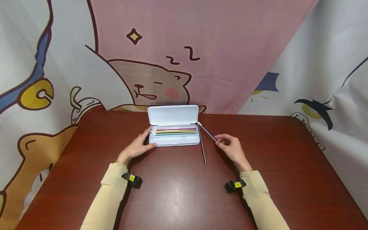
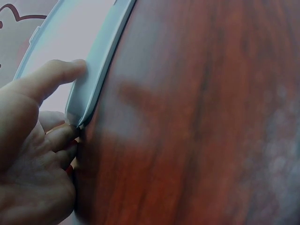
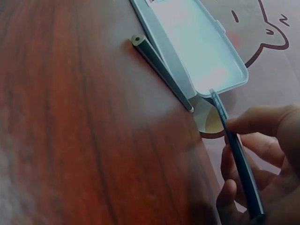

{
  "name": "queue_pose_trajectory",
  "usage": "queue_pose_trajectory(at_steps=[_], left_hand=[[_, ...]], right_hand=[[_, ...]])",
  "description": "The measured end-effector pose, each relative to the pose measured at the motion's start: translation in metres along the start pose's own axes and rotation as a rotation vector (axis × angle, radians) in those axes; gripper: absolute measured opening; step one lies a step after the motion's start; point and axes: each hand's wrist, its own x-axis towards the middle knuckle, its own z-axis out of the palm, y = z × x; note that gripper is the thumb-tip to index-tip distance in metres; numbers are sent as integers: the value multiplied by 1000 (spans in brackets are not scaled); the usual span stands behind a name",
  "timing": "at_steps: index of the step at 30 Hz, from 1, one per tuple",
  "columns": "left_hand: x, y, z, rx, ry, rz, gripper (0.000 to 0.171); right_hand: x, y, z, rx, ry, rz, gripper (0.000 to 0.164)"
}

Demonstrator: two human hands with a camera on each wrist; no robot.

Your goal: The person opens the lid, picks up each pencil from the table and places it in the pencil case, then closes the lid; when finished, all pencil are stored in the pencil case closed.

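Note:
A pale blue pencil case (image 1: 169,141) lies with its lid (image 1: 173,115) raised, near the back of the table. Several pencils (image 1: 175,131) of different colours lie side by side in its rear part. My left hand (image 1: 136,148) holds the case at its left end, thumb on the front corner and fingers along the side. Between thumb and fingers, my right hand (image 1: 231,149) pinches a dark blue pencil (image 3: 240,161), slanted toward the case's back right corner. A second dark pencil (image 1: 203,150) rests on the table beside the case's right end.
The reddish-brown wooden table (image 1: 175,195) spreads around the case. Right behind its back edge hangs a printed cloth (image 1: 224,64) with cartoon animals. Each wrist carries a small black camera (image 1: 135,181) on a strap.

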Motion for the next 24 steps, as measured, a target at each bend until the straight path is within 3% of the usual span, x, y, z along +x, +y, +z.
queue_pose_trajectory(at_steps=[7, 15, 22, 24], left_hand=[[0, -1, 0, -2, 1, -11, 87], [0, 1, 0, -2, 0, -28, 86], [0, 0, 0, -5, 0, -25, 87], [0, -1, 0, -5, -1, -26, 87]], right_hand=[[0, -6, -1, 29, -77, -40, 18], [-5, -46, -2, 27, -125, -87, 17], [1, -54, 5, 19, -168, -109, 17], [8, -45, 8, 13, -181, -121, 17]])
